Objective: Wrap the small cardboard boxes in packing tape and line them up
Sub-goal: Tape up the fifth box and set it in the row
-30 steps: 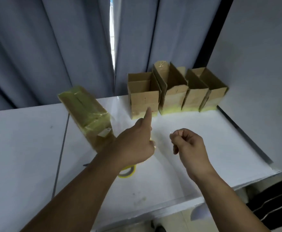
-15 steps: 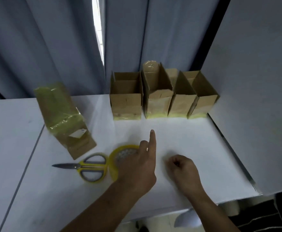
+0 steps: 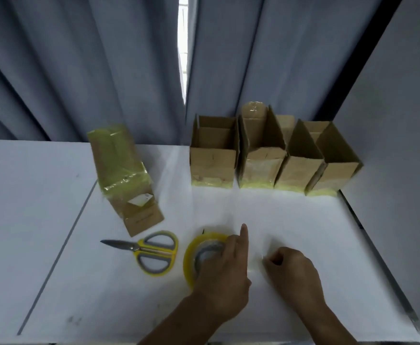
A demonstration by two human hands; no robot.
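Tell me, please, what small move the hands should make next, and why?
Probably draw the right hand rightward to pull out more tape. The left hand grips the tape roll flat on the table, and the right seems to pinch its free end, though the clear strip is hard to see.

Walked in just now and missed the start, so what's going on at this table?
A person is taping cardboard boxes. Their left hand grips the tape roll lying flat on the white table. The right hand is curled beside it, and whether it pinches a tape end I cannot tell. Four open boxes stand in a row by the curtain. A wrapped box stands apart on the left, with scissors nearby.
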